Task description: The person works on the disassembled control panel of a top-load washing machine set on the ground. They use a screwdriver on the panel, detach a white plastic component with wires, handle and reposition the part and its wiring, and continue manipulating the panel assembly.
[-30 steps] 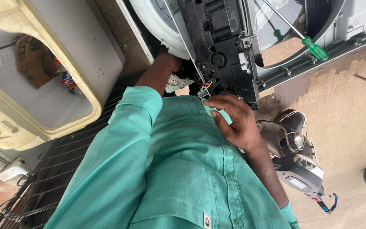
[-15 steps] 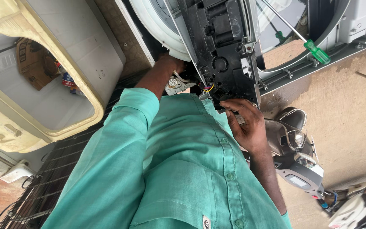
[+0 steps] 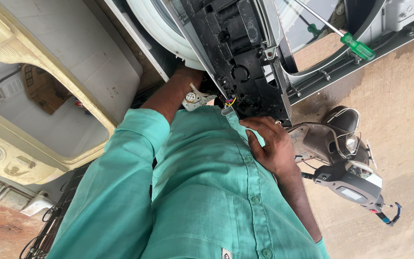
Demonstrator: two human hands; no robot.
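Scene: A person in a green button shirt worked against a dismantled washing machine, the head camera looking down the chest toward the black motor housing.
Right hand: The right hand rested on the shirt front just under the housing's lower edge, fingers curled together and touching that edge; nothing could be seen clamped in them.
Left hand: The left forearm reached up beneath the white drum rim; the left hand itself was hidden behind the housing, so its grip could not be told.
Small part: A pale metal fitting sat just beside the left wrist, with coloured wires emerging next to it, at the housing's lower corner.
Change: Compared with half a second before, the right hand had slipped lower along the housing and lay flatter on the shirt; the left arm had kept its place.
Tool: A green-handled screwdriver lay across the machine's frame, well apart from both hands.
Surroundings: A cream appliance panel with a cut-out stood at the left; a parked scooter stood on the bare ground at the right, though its far end seemed cut off by the shirt.
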